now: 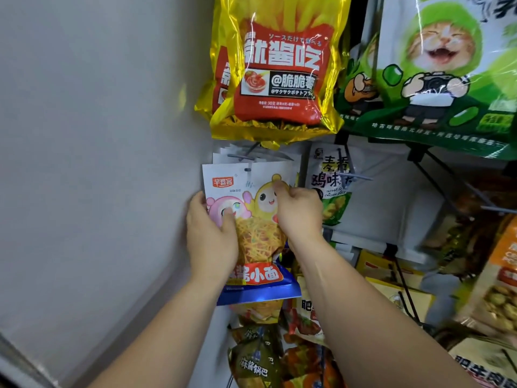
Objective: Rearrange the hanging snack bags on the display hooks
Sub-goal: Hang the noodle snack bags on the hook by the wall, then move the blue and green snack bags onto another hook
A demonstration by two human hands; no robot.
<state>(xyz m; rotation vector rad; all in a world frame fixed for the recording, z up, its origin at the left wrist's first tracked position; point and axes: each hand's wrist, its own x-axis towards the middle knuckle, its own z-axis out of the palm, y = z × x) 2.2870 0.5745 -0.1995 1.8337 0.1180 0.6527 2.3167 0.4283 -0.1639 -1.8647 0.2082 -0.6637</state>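
Left hand [209,233] clasped the left edge of the noodle snack bag [256,242], thumb on its front | bag held before a stack of like bags on a wire hook [240,157], under a yellow fries bag [277,68] | right hand [300,212] pinched the bag's upper right edge | chicken-flavour bag [333,175] hung just beside.

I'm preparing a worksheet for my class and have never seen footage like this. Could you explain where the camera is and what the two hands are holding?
There is no machine here: a person wears a wide-angle camera on the head, looking forward and down, so both bare arms are the wearer's own. The left hand and right hand both grip a white noodle snack bag with cartoon characters, held up at a display hook; whether it is threaded on, I cannot tell. Above hangs a yellow fries bag, beside that a green cat bag. A grey wall is on the left.
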